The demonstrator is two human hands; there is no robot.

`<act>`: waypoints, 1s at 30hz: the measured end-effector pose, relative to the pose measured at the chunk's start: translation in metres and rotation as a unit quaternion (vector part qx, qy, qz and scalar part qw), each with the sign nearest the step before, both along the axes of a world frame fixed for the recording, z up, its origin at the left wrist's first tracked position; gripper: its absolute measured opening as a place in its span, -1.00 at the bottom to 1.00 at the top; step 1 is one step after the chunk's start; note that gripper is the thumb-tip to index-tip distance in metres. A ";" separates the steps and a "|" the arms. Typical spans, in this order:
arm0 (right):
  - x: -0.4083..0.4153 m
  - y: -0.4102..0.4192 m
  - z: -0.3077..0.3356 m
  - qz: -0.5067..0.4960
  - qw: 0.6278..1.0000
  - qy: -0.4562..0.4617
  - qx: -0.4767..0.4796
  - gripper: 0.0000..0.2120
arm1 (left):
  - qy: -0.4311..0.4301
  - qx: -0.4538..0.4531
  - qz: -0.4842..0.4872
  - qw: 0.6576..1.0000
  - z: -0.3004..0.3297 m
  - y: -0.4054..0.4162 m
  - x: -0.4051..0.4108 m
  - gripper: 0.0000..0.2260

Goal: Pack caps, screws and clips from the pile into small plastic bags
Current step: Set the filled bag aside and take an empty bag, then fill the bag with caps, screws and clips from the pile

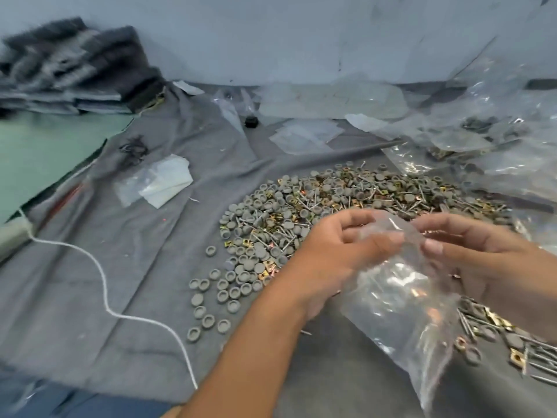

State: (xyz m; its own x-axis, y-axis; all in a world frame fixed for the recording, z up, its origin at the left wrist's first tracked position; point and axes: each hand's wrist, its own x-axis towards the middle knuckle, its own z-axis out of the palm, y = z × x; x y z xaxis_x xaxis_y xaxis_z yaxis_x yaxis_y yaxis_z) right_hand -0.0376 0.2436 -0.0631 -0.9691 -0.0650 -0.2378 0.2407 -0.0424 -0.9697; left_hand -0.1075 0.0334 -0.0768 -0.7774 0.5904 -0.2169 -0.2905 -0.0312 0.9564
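A big pile (331,203) of grey round caps, silver screws and gold-coloured clips lies on a grey cloth (135,267). Loose caps (208,297) are scattered at its near left edge. In front of the pile I hold a clear plastic bag (401,297) by its top. My left hand (337,251) pinches the bag's left rim between thumb and fingers. My right hand (482,257) pinches the right rim. The bag hangs down toward me and is blurred; a few copper-coloured glints show through it.
Flat empty small bags (165,182) lie left of the pile, more (304,135) at the back. Crumpled clear plastic (497,122) fills the right. A white cord (105,285) snakes across the cloth. Dark folded fabric (75,67) sits far left. More screws and clips (512,342) lie near right.
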 end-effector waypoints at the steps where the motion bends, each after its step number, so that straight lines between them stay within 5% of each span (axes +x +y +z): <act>1: -0.001 0.001 -0.009 -0.015 1.000 -0.020 0.004 -0.26 | 0.001 -0.020 0.032 0.999 -0.003 -0.003 -0.003 -0.63; 5: 0.002 0.005 -0.028 -0.031 0.997 -0.071 0.000 -0.24 | 0.058 -0.072 0.121 0.988 -0.004 -0.015 -0.016 -0.67; 12: -0.003 0.000 -0.019 -0.088 0.993 -0.053 -0.062 -0.52 | 0.187 -0.188 0.214 0.940 -0.004 -0.021 -0.022 -0.56; 15: -0.009 -0.010 -0.021 -0.129 0.991 -0.028 -0.037 -0.50 | 0.309 -0.317 0.289 0.849 -0.005 -0.019 -0.019 -0.34; 17: -0.014 -0.017 -0.024 -0.162 0.986 -0.007 -0.037 -0.48 | 0.440 -0.314 0.317 0.779 0.000 -0.014 -0.010 -0.41; 20: -0.020 -0.027 -0.027 -0.214 0.976 0.034 -0.037 -0.47 | 0.499 -0.251 0.180 0.810 0.000 -0.001 0.007 -0.66; 23: -0.020 -0.032 -0.027 -0.229 0.971 0.064 0.010 -0.52 | 0.490 -0.286 0.074 0.820 -0.006 0.006 0.015 -0.66; 30: -0.015 -0.029 -0.028 -0.236 0.962 0.097 0.101 -0.57 | 0.481 -0.297 0.065 0.822 -0.013 0.003 0.010 -0.75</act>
